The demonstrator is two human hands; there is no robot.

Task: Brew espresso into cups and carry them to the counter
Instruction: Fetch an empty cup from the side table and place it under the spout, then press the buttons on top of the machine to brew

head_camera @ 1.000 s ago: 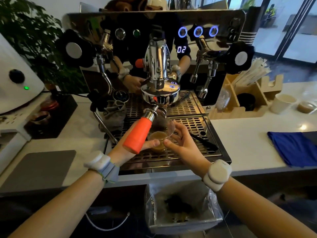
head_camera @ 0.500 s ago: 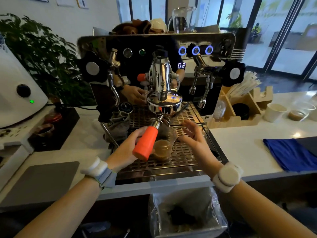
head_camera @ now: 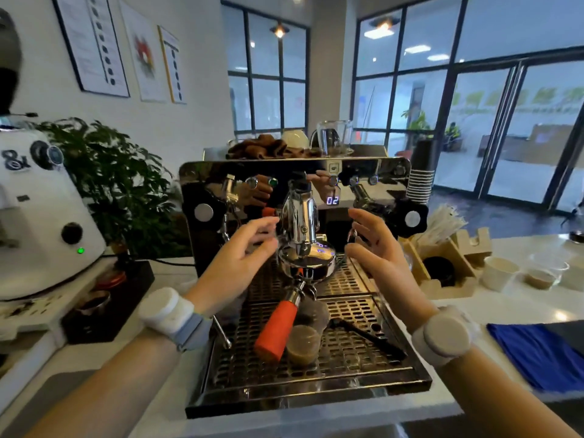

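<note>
A chrome espresso machine stands in front of me, its display reading 02. An orange-handled portafilter is locked into the group head. On the drip tray under it stands a small clear cup holding brown espresso, right beside the handle's tip. My left hand hovers open to the left of the group head. My right hand hovers open to its right. Neither hand touches anything.
A white grinder and a plant stand at the left. A thin black tool lies on the tray. To the right are a wooden organiser, a white paper cup, a clear cup of coffee and a blue cloth.
Both hands let go of the cup, leaving it on the drip tray, and rose to either side of the group head. My view tilted upward.
</note>
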